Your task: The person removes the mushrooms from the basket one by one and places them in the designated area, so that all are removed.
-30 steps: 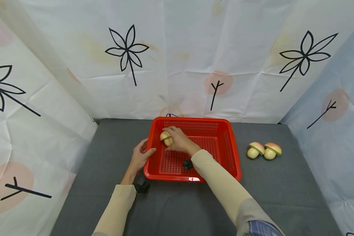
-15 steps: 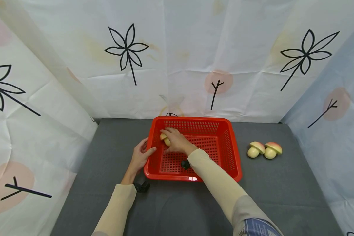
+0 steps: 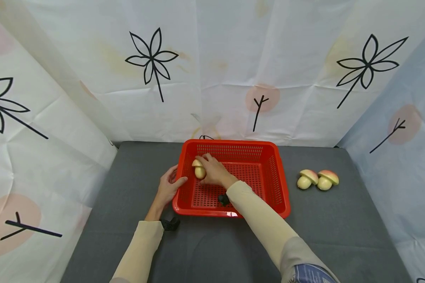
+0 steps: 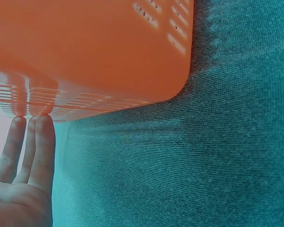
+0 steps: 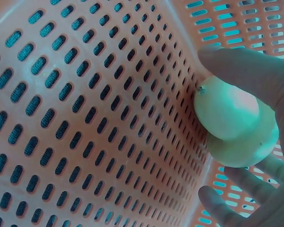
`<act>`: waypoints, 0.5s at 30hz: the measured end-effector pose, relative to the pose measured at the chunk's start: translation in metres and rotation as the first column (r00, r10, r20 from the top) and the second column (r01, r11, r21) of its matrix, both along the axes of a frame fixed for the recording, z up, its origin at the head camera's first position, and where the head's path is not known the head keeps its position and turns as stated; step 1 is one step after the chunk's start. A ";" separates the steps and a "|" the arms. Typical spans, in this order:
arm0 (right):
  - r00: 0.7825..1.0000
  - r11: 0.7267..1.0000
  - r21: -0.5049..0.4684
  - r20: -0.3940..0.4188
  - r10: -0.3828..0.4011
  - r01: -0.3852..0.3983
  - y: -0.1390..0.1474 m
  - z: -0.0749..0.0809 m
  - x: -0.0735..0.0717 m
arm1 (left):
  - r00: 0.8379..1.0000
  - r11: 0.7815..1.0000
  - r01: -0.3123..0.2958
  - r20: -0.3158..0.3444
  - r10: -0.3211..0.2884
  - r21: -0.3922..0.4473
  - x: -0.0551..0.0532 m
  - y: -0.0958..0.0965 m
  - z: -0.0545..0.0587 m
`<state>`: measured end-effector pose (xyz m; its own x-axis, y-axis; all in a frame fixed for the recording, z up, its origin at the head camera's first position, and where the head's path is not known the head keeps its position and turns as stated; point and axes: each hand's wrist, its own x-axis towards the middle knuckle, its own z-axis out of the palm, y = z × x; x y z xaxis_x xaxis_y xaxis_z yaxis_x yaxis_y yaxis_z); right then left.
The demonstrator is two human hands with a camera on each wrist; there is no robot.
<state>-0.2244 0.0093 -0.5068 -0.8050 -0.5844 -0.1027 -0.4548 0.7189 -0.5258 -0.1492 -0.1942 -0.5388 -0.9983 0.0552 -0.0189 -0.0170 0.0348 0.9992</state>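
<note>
A red plastic basket (image 3: 230,214) with slotted walls stands on the grey cloth. My left hand (image 3: 167,190) holds its left side, thumb over the rim and fingers against the outer wall. In the left wrist view, those fingers (image 4: 41,146) look fairly straight and touch the wall. Inside the basket, near its left wall, my right hand (image 3: 214,171) holds a toy mushroom (image 3: 200,172) by its pale cap and round stem. The right wrist view shows the mushroom (image 5: 227,109) between thumb and fingers, stem end close to the slotted floor.
Two more toy mushrooms with reddish caps, a left one (image 3: 304,182) and a right one (image 3: 325,184), lie side by side on the grey cloth (image 3: 340,228), right of the basket. White patterned curtains (image 3: 219,70) enclose the back and sides.
The toy mushroom has turned more upright beneath my right hand, near the basket's left wall. My right hand has shifted only slightly. My left hand and the basket have stayed in place.
</note>
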 end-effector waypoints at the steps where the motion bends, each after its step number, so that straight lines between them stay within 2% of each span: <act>1: 1.000 1.000 -0.005 0.003 -0.002 0.002 0.000 0.000 0.000 | 1.000 1.000 -0.002 0.001 0.002 -0.002 0.000 0.000 0.000; 9: 0.999 0.999 0.012 0.035 -0.036 0.036 -0.004 -0.001 -0.002 | 1.000 1.000 -0.002 0.013 0.002 -0.009 0.001 -0.001 0.001; 15: 0.998 0.999 0.008 0.013 -0.054 0.054 -0.007 -0.003 -0.005 | 1.000 1.000 0.004 0.001 -0.004 -0.002 0.000 -0.001 0.000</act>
<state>-0.2293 0.0026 -0.5100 -0.8338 -0.5394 -0.1177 -0.4082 0.7459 -0.5263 -0.1487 -0.1947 -0.5385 -0.9980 0.0597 -0.0198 -0.0176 0.0373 0.9992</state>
